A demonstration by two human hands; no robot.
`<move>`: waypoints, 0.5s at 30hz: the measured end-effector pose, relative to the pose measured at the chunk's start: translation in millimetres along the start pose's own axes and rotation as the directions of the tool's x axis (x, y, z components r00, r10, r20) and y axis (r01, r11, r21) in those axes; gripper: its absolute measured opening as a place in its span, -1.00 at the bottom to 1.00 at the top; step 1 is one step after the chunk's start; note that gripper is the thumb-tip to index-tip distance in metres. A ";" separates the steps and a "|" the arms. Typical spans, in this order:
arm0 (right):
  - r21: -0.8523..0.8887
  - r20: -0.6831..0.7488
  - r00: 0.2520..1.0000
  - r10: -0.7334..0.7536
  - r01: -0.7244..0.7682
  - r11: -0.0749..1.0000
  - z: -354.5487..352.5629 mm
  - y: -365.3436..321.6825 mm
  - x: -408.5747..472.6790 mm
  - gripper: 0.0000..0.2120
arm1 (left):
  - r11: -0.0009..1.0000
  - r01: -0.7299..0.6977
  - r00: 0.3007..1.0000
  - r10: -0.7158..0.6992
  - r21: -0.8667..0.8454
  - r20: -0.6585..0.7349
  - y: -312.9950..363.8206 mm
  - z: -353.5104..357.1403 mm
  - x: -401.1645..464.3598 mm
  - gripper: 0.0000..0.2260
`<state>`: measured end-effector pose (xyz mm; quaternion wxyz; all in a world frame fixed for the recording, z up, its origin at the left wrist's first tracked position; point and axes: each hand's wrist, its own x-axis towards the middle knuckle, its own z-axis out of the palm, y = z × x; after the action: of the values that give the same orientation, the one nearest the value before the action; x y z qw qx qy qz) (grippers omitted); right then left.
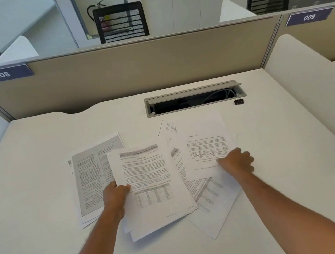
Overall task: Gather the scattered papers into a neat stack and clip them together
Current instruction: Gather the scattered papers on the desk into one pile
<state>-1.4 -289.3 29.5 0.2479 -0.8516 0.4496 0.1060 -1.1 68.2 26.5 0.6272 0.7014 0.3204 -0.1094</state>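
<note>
Several printed sheets lie scattered on the white desk (40,192). My left hand (116,196) grips the left edge of a small bundle of sheets (150,187) in the middle, thumb on top. A grey-toned sheet (90,173) lies to its left, partly under it. My right hand (236,161) pinches the lower right corner of a single sheet with a small table (205,145), lying over other sheets (212,203) at the right. A black binder clip (239,101) stands far right, near the cable tray, apart from both hands.
An open cable tray (195,99) with wires is set into the desk behind the papers. A beige partition (130,71) closes the back, white side panels (310,85) flank the desk. Black chairs stand beyond the partition.
</note>
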 end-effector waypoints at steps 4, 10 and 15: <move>-0.071 0.003 0.999 0.042 -0.042 0.997 6.1 5.7 9.0 -0.27 | 0.996 -0.014 0.999 0.018 0.091 -0.041 -6.0 1.7 -1.0 -0.73; -0.066 0.045 0.999 0.018 -0.015 0.998 -1.6 -0.5 17.0 -0.33 | 0.984 -0.052 0.998 0.059 0.168 -0.036 -4.1 8.1 -3.8 -0.73; 0.287 0.018 1.000 -0.023 0.016 0.958 -1.5 8.0 28.0 -0.61 | 0.999 -0.011 0.999 0.012 0.043 -0.032 -5.9 3.1 2.1 -0.64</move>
<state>8.1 -313.9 16.9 0.3745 -0.8099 0.4491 0.0464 -2.2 66.0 19.9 0.6076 0.7180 0.3241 -0.1011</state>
